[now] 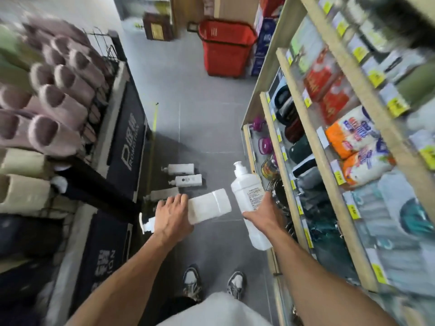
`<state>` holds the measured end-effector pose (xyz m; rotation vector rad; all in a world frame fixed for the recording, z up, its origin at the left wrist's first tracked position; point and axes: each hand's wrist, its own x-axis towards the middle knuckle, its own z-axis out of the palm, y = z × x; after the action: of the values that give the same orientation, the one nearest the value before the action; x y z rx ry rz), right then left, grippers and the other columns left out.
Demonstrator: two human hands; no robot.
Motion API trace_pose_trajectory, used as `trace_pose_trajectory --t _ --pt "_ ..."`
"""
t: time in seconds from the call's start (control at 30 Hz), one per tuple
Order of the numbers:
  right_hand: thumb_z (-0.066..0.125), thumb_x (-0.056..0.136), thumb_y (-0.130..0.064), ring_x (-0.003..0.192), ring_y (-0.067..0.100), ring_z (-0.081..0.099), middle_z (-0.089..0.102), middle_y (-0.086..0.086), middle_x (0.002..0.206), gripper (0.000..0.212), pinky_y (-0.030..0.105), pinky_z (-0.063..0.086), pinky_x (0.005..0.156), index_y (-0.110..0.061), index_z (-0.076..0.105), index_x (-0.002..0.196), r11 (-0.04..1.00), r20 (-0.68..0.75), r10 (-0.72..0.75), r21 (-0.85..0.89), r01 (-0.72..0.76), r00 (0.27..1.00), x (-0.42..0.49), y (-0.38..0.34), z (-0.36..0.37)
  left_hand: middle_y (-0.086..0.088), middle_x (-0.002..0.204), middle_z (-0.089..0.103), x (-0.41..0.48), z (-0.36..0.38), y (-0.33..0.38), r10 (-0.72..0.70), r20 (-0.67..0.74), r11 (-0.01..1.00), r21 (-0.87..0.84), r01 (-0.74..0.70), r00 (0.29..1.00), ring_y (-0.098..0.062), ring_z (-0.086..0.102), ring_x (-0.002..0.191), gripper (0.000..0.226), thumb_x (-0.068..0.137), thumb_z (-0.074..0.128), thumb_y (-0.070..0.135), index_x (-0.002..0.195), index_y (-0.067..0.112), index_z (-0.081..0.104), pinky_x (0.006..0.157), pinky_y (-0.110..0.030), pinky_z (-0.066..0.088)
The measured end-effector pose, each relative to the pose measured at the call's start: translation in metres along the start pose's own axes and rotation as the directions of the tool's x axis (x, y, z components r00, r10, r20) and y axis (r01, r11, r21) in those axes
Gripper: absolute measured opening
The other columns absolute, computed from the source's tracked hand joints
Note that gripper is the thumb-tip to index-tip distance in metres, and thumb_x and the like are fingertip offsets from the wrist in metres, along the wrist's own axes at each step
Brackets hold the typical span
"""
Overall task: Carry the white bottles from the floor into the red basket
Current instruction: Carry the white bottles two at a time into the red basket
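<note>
From the head camera, both arms are reaching forward. The left hand (173,217) is gripping a sideways bottle (209,205) from above. The right hand (261,214) is clasping an upright bottle (247,191), pump above the fingers. Three floor bottles (188,180) are lying just beyond the left hand, and the red basket (226,50) is standing far ahead.

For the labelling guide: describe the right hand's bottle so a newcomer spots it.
Find the wooden shelves on the right; beside them the right hand grips a white bottle. Unlike the left hand's sideways bottle, it points pump-up, printed label showing.
</note>
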<state>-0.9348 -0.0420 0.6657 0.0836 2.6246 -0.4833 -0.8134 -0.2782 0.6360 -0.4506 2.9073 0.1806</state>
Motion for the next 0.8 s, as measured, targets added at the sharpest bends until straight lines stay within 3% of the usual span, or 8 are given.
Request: trace_pose_trajectory --t 0.3,0.47,0.6,0.8 --pt "0.081 0.059 -0.044 0.087 0.031 0.065 0.061 0.002 0.106 0.079 0.039 0.056 0.076 -0.022 0.036 0.120 0.991 0.001 -0.130 -0.044 0.130 0.991 -0.037 -0.037 -0.014 0.004 0.094 0.063 -0.069 -0.034 -0.049 -0.206 -0.104 0.979 -0.011 0.206 0.973 -0.023 0.062 0.083 0.074 0.042 0.084 0.052 0.104 0.020 0.060 0.069 -0.037 0.043" --pt "0.083 0.058 -0.047 0.088 0.028 0.063 0.060 0.001 0.108 0.078 0.037 0.055 0.078 -0.022 0.036 0.115 0.944 0.099 -0.287 -0.142 0.299 0.953 -0.050 -0.060 0.013 0.004 0.088 0.057 -0.126 -0.035 -0.063 -0.415 -0.156 0.909 -0.104 0.403 0.896 -0.024 0.059 0.079 0.063 0.047 0.077 0.051 0.097 0.020 0.056 0.068 -0.038 0.044" --pt "0.082 0.065 -0.047 0.088 0.028 0.059 0.062 0.001 0.111 0.072 0.034 0.048 0.076 -0.025 0.036 0.116 0.850 0.254 -0.436 -0.199 0.487 0.863 -0.063 -0.083 0.037 0.006 0.094 0.057 -0.184 -0.029 -0.064 -0.625 -0.166 0.779 -0.178 0.601 0.763 -0.020 0.057 0.086 0.061 0.055 0.074 0.054 0.103 0.024 0.050 0.078 -0.038 0.043" --pt "0.083 0.066 -0.043 0.093 0.030 0.058 0.058 0.002 0.105 0.070 0.038 0.049 0.079 -0.024 0.033 0.111 0.644 0.434 -0.617 -0.200 0.738 0.656 -0.099 -0.115 0.072 0.005 0.098 0.058 -0.292 -0.012 -0.037 -0.883 -0.108 0.469 -0.246 0.849 0.456 -0.022 0.058 0.093 0.056 0.059 0.069 0.050 0.104 0.023 0.050 0.082 -0.037 0.045"
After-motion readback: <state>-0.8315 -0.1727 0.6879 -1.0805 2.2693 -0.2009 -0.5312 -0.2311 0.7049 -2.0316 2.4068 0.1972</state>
